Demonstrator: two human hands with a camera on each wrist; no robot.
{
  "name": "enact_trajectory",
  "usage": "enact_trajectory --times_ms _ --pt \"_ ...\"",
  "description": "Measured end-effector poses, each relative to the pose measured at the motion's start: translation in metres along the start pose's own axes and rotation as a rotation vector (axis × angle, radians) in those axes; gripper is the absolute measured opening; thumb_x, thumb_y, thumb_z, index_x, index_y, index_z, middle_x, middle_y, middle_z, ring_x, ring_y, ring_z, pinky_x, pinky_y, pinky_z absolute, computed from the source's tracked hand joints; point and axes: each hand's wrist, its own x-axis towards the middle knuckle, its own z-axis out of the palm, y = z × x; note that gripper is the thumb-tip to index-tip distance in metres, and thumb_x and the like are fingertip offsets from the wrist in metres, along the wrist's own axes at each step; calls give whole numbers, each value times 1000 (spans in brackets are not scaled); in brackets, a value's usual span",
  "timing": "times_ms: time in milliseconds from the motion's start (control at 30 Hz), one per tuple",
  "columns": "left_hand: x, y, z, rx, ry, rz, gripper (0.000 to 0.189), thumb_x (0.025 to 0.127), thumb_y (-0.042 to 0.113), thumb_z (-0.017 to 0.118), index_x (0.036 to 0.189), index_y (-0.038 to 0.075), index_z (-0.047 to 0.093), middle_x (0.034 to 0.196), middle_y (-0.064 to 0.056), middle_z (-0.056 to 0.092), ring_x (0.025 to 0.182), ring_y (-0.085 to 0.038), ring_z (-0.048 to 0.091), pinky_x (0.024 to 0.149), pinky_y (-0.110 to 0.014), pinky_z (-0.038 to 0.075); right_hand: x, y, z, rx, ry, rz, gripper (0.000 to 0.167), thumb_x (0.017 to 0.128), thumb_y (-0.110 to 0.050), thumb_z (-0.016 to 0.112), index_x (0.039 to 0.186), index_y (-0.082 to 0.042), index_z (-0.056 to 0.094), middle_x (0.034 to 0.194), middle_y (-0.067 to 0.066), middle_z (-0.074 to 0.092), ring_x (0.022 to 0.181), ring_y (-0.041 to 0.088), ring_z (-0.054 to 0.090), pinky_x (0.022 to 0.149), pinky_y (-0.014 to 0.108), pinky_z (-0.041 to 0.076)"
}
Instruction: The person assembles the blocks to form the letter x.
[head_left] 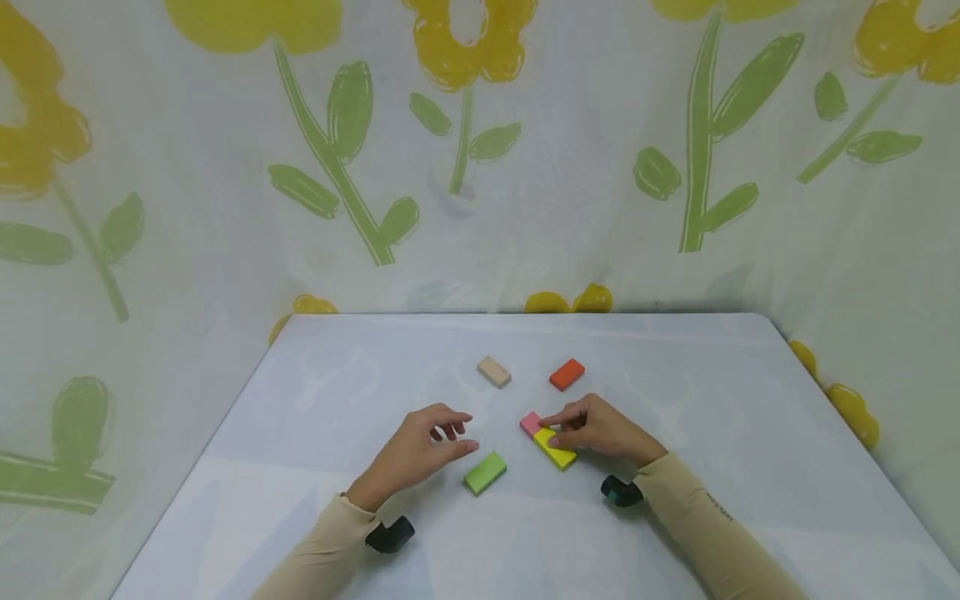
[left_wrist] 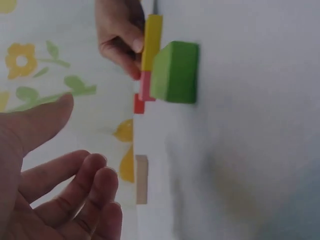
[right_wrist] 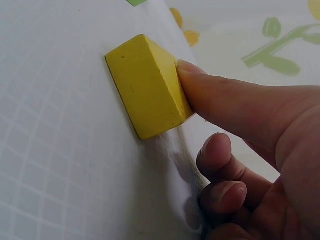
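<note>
A yellow block [head_left: 556, 452] and a pink block [head_left: 529, 423] lie end to end on the table. With its thumb, my right hand [head_left: 606, 429] touches the top of the yellow block, as the right wrist view shows; its index fingertip is at the edge of the pink one. The other fingers of that hand curl loosely around nothing. My left hand [head_left: 422, 450] hovers with relaxed fingers and a gap between thumb and fingertips. Just right of it, a green block [head_left: 485, 473] lies flat, apart from the hand; it shows large in the left wrist view.
Farther back on the white table [head_left: 337, 417] lie a plain wooden block [head_left: 494, 372] and an orange-red block [head_left: 567, 374]. A flower-printed cloth [head_left: 525, 225] hangs behind the table's back edge and along the sides. Each wrist carries a small black camera.
</note>
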Motion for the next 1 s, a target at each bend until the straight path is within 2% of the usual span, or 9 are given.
enact_trajectory --times_ms 100,300,633,1000 --pt "-8 -3 5 34 -13 -15 38 91 30 80 119 5 75 100 -2 73 91 -13 65 81 -26 55 0 0 1 -2 -3 2 34 89 -17 81 122 -9 77 70 -3 48 66 9 44 58 20 32" --pt "-17 -1 10 40 -33 -17 40 89 25 82 120 1 74 97 -3 72 89 -15 66 82 -27 57 0 1 1 4 0 9 34 89 -17 82 121 -9 77 70 -2 48 66 10 44 57 21 32" --pt "-23 1 18 50 -104 -2 43 87 25 84 121 -1 73 97 -2 71 87 -13 65 80 -26 57 1 2 1 7 3 7 34 89 -18 82 122 -10 77 69 -3 49 66 11 46 58 21 34" --pt "-24 0 24 85 -128 -12 46 84 25 87 118 -1 73 93 1 68 84 -6 60 77 -24 54 1 2 0 -2 3 -2 34 89 -18 82 121 -9 78 70 -3 48 67 11 45 58 20 33"
